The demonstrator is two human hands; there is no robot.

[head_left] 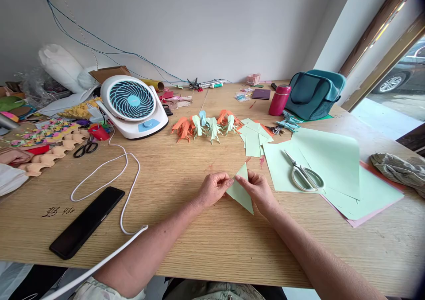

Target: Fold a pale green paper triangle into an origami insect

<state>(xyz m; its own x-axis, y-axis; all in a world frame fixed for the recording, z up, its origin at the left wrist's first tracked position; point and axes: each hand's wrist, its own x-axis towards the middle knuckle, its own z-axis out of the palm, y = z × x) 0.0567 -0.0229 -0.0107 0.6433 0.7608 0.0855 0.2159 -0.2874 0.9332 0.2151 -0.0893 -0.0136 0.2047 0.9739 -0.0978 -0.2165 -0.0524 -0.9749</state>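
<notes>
Between my two hands is a piece of light green paper [244,195], folded into a triangle and held just above the table. My left hand [215,188] pinches its left corner between thumb and finger. On the other side, my right hand [260,190] grips the right edge, thumb on the front face and fingers behind. Beyond my hands lies a loose stack of light green paper squares [254,136]. A row of folded paper figures in orange, green and blue, one of them a green figure [213,129], stands left of that stack.
White-handled scissors [307,178] rest on large green sheets [341,158] at right. A fan [133,105], a white cable [128,202] and a black phone [88,222] are at left. Behind stand a pink bottle [279,100] and teal bag [312,95]. Another person's hand [15,155] shows far left.
</notes>
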